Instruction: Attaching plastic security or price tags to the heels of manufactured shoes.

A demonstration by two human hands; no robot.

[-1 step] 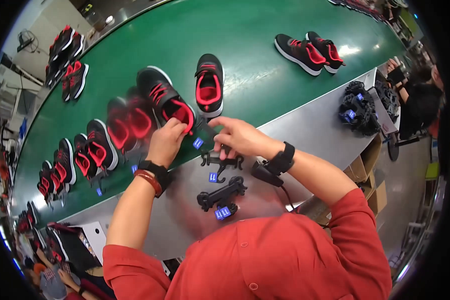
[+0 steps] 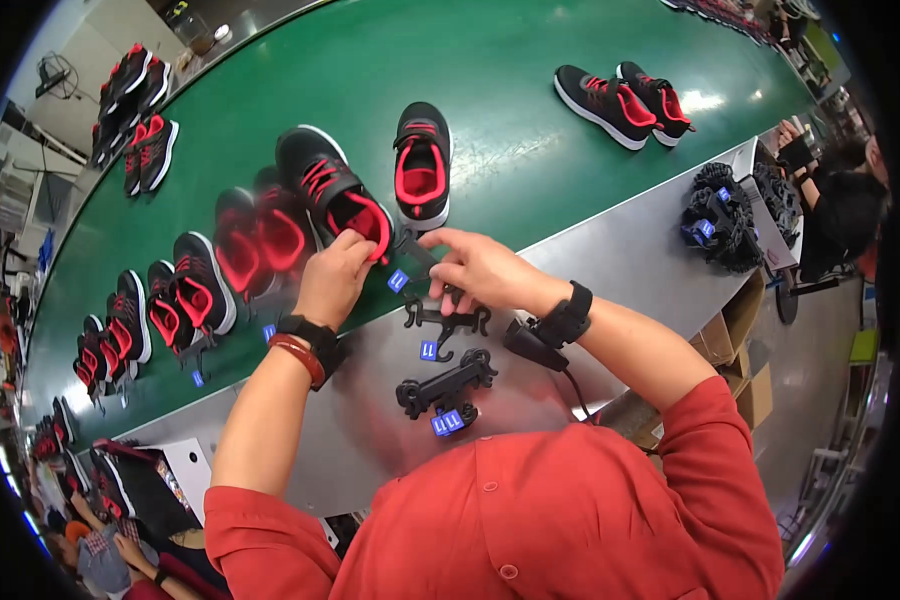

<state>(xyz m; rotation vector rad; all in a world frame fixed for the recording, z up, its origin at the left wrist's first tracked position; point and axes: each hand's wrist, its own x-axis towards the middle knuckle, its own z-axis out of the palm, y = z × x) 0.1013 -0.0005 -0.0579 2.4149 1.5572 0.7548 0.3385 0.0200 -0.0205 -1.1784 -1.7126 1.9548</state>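
My left hand [image 2: 332, 278] is closed, its thumb and fingers pinching the heel collar of a black sneaker [image 2: 315, 165] with red lining, red laces and a white sole. My right hand [image 2: 478, 268] is closed on a black plastic shoe hanger [image 2: 412, 246], with a blue size tag [image 2: 398, 280] close by. The hanger's far end reaches toward the sneakers' heels. Beside the held shoe stands a matching sneaker [image 2: 420, 165], heel toward me. Below my right hand lies another black hanger [image 2: 448, 318], and nearer my body a small stack of hangers [image 2: 448, 385] with blue tags.
Several black-and-red sneakers [image 2: 205, 285] line the green belt [image 2: 510, 60] to the left, two of them blurred. A separate pair [image 2: 620, 105] stands at the far right. On the metal ledge [image 2: 610, 240] sit a pile of hangers [image 2: 720, 215] and a black corded device [image 2: 535, 345]. Other people are at both sides.
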